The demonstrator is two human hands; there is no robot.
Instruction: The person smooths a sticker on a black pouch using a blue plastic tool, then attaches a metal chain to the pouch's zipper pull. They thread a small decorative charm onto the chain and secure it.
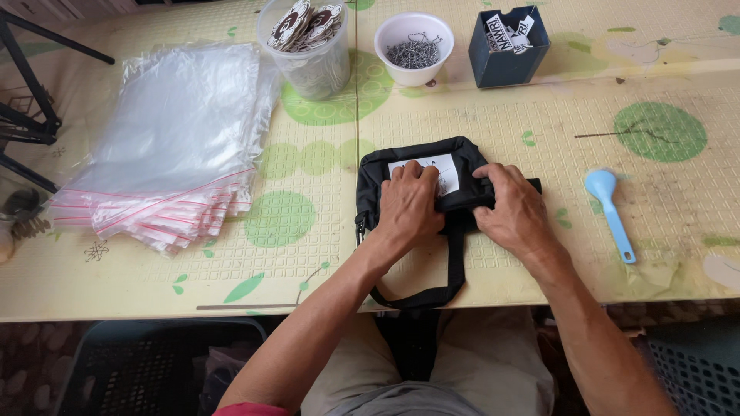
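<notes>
Both my hands sit on the black bag [422, 166], flat on the table [501, 131] right under them. Left hand [408, 204] presses down, fingers curled over its white label [451, 171]. Right hand [515, 212] pinches a folded bit of strap [456, 262], I think; grip partly hidden. Blue scoop [609, 212] lies just right of the right hand; stack of clear zip bags [173, 146] well left.

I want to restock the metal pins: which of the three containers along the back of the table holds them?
The white round bowl, the middle one. The clear plastic tub to its left holds round printed tags, and the dark blue square box to its right holds folded labels.
</notes>
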